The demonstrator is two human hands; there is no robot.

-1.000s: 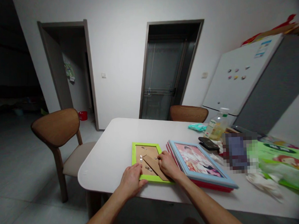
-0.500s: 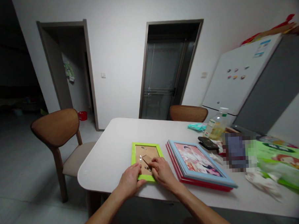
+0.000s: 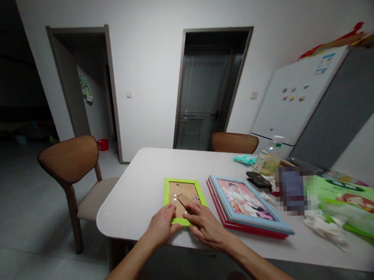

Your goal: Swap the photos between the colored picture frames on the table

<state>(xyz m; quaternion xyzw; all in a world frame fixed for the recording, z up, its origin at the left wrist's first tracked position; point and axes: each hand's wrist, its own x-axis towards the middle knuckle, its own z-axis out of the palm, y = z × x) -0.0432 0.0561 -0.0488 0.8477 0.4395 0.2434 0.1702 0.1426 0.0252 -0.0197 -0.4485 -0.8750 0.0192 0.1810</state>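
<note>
A lime green picture frame (image 3: 167, 194) lies on the table with its brown backing board (image 3: 184, 191) facing up. Small metal clips (image 3: 175, 198) sit along the edges of the board, and a stand flap with a dark edge shows in its middle. My left hand (image 3: 162, 224) is closed on the frame's lower left corner, thumb along the near edge. Over the lower right part lies my right hand (image 3: 206, 226), its bent fingers at the clip by the near edge and its thumb against the frame. The right hand covers that corner.
Right of the green frame is a stack of frames, a light blue frame (image 3: 240, 217) with a picture on top of red ones (image 3: 219, 208). Beyond are a black object (image 3: 258, 180), a bottle (image 3: 270, 157), crumpled tissue (image 3: 325, 231) and a green package (image 3: 347, 197). Chairs (image 3: 70, 159) stand around the table (image 3: 128, 204).
My right hand has shifted slightly toward me, its fingers now lower over the near clip, so the right-side clip shows. My left hand stays on the frame's corner.
</note>
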